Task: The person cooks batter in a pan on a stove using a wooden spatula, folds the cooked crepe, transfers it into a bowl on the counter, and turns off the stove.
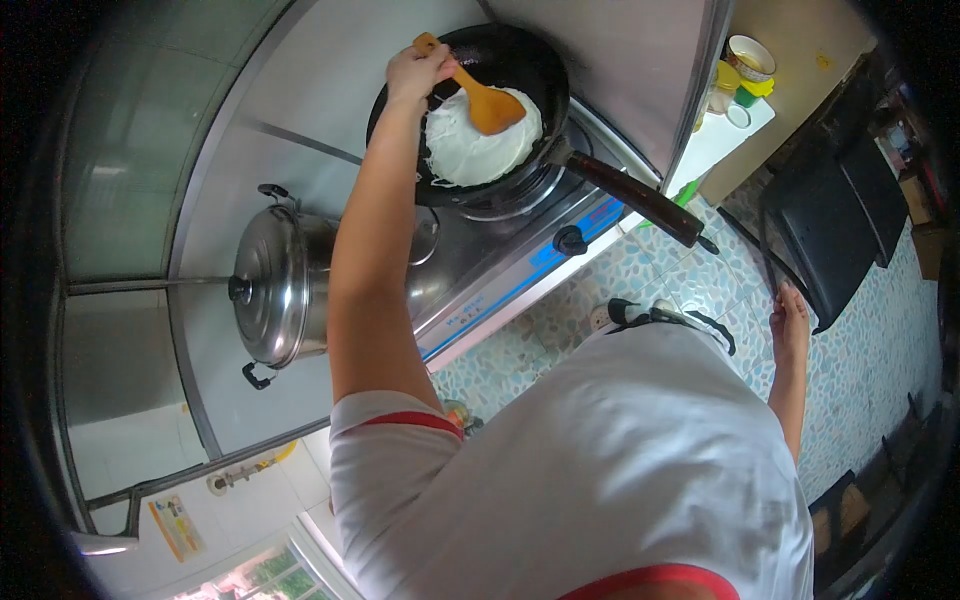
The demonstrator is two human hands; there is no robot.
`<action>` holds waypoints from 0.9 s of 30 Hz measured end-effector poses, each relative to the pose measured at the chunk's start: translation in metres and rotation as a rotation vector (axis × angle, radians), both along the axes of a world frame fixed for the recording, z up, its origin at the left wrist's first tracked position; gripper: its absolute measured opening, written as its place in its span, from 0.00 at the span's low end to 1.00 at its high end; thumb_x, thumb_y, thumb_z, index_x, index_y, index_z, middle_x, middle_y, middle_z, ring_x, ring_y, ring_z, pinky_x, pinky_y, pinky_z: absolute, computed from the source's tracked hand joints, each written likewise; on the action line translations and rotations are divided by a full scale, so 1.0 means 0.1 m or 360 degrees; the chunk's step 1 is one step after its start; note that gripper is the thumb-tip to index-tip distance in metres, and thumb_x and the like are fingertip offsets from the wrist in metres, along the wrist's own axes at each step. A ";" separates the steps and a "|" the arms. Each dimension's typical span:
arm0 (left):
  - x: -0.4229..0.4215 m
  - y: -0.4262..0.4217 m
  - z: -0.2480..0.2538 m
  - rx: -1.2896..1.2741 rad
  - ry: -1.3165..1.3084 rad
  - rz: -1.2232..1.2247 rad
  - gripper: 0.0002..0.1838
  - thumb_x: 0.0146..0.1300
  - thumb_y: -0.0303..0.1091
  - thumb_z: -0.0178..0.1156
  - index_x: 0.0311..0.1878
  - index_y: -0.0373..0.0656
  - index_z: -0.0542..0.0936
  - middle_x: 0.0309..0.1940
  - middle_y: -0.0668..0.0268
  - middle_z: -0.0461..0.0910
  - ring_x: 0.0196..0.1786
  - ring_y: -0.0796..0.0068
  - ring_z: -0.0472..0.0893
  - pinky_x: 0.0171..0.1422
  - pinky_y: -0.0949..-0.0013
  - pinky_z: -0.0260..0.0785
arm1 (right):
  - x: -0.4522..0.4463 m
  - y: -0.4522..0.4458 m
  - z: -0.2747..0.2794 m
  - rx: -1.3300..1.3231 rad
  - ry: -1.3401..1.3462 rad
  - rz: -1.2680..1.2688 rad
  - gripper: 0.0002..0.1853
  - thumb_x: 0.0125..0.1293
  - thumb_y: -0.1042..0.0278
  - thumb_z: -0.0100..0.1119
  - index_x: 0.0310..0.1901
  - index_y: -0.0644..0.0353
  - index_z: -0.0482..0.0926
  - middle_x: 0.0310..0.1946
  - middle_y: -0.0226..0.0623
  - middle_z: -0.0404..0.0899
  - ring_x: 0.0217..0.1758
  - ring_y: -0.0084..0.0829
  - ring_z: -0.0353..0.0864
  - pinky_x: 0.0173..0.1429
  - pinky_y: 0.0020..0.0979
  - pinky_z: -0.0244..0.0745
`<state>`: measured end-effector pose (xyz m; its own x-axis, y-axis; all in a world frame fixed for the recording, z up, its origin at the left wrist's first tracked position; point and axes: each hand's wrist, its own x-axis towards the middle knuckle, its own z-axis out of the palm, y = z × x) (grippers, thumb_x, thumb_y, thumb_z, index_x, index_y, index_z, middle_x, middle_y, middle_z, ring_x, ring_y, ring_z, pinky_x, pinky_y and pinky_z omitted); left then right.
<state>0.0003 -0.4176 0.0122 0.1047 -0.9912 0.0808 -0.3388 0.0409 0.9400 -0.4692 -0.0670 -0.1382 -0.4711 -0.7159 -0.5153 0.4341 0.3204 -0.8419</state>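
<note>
My left hand (418, 75) is wrapped around the handle of a wooden spatula (497, 110). The spatula's broad blade rests on a round, white, flat sheet of food (470, 150), perhaps dough or batter. This sheet lies in a black wok (545, 65) with a long dark handle, set on a gas stove (480, 290). My right hand (789, 312) hangs away from the stove, its fingers loosely curled together with nothing visible in them. In the picture it is close to the edge of a black chair (825, 235); whether they touch is unclear.
A lidded steel pot (285, 285) stands left of the wok. The wok's handle (640, 200) juts past the stove front, above a black knob (570, 240). Jars and a bowl (750, 58) sit on a white surface (715, 150) at right. The floor (570, 350) is pebble-patterned.
</note>
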 end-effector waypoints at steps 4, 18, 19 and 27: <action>0.22 -0.01 0.10 -0.0258 -0.0789 0.0337 0.13 0.57 0.33 0.60 0.36 0.30 0.76 0.27 0.61 0.78 0.23 0.77 0.78 0.28 0.78 0.74 | 0.00 0.06 -0.02 -0.0004 0.0053 -0.0045 0.07 0.59 0.62 0.58 0.27 0.50 0.73 0.19 0.18 0.66 0.20 0.10 0.59 0.23 0.12 0.53; 0.98 -0.13 -0.21 0.0127 0.0259 0.0487 0.10 0.55 0.27 0.60 0.36 0.29 0.74 0.29 0.59 0.77 0.22 0.73 0.78 0.25 0.75 0.76 | 0.00 0.15 -0.03 -0.0021 0.0048 -0.0079 0.06 0.60 0.62 0.58 0.29 0.51 0.74 0.21 0.17 0.66 0.21 0.09 0.60 0.24 0.12 0.54; 1.09 -0.14 -0.17 0.0048 0.0227 0.0491 0.10 0.55 0.27 0.60 0.36 0.29 0.74 0.29 0.59 0.77 0.23 0.73 0.78 0.25 0.75 0.76 | -0.02 0.16 -0.05 -0.0024 0.0053 -0.0071 0.06 0.60 0.62 0.58 0.29 0.51 0.74 0.21 0.17 0.66 0.21 0.09 0.60 0.24 0.12 0.54; 0.68 -0.08 0.04 -0.0081 0.0169 0.0349 0.09 0.56 0.25 0.58 0.37 0.27 0.74 0.29 0.57 0.77 0.25 0.70 0.79 0.29 0.73 0.77 | 0.03 0.04 0.01 -0.0033 0.0053 -0.0011 0.07 0.60 0.61 0.58 0.28 0.50 0.72 0.20 0.17 0.65 0.21 0.09 0.60 0.25 0.13 0.54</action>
